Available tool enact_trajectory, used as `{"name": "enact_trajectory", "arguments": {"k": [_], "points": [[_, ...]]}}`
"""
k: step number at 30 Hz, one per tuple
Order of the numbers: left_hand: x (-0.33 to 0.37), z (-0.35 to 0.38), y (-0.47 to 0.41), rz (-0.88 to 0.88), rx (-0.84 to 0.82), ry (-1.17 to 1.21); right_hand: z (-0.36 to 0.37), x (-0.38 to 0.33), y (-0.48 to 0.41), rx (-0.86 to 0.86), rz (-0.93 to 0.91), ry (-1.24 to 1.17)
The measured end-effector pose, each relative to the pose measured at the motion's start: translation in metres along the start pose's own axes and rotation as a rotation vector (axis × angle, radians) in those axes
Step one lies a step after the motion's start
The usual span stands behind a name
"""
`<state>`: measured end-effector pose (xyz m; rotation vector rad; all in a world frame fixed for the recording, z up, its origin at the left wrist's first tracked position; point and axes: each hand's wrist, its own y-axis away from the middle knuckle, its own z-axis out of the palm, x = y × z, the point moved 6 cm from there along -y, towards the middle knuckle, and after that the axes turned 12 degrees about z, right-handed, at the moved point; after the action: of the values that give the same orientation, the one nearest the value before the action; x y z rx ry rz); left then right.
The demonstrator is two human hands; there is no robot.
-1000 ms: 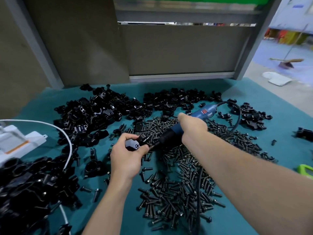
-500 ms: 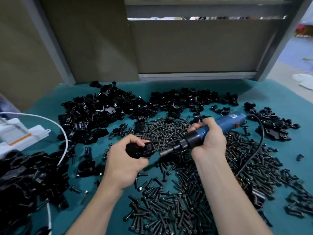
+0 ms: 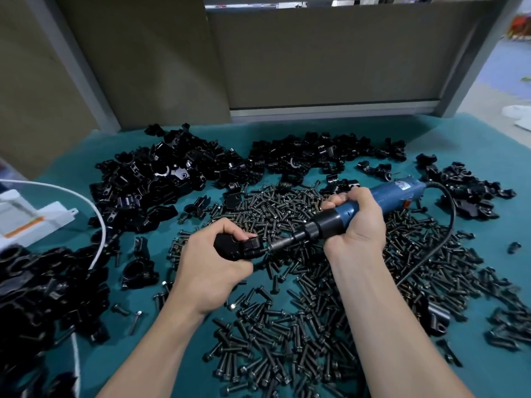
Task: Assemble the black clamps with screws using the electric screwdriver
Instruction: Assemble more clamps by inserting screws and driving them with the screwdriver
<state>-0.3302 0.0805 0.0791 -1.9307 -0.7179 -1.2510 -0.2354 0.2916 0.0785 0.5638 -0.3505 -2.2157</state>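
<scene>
Now bit closer: moment ago small gap between electric screwdriver [image 3: 344,216] tip and black clamp [image 3: 238,248], now tip meets clamp end (screw head too small to see). Means driving step likely about to start. Left hand [image 3: 209,271] fingers [image 3: 230,228] curled tight over clamp, clamp end poking out toward tool. Right hand [image 3: 359,228] wrapped round screwdriver body. Both held above loose screws [image 3: 287,326] on bench [image 3: 474,139]; more clamps [image 3: 161,179] heaped behind.

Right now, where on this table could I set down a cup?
Bare mat runs along the back wall behind the clamps; another patch lies at the near left, right of the white cable. The middle is buried in screws.
</scene>
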Motion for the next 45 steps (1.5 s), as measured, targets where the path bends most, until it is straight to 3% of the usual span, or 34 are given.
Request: {"name": "enact_trajectory", "arguments": {"k": [9,14,22,27,45], "points": [[0.003,-0.007,0.007,0.002,0.092,-0.222,0.001,0.001,0.001,-0.052,-0.005,0.011],[-0.001,-0.005,0.008,-0.069,0.051,-0.128,0.002,0.003,0.002,-0.078,0.006,0.006],[0.002,-0.006,0.009,-0.075,0.002,-0.201,-0.001,0.006,0.002,-0.07,0.012,-0.006],[0.0,0.002,0.01,-0.13,-0.119,-0.107,-0.001,0.003,0.002,-0.075,0.024,-0.07],[-0.007,0.001,0.009,-0.144,-0.093,-0.151,0.0,0.004,0.001,-0.119,0.046,-0.057]]}}
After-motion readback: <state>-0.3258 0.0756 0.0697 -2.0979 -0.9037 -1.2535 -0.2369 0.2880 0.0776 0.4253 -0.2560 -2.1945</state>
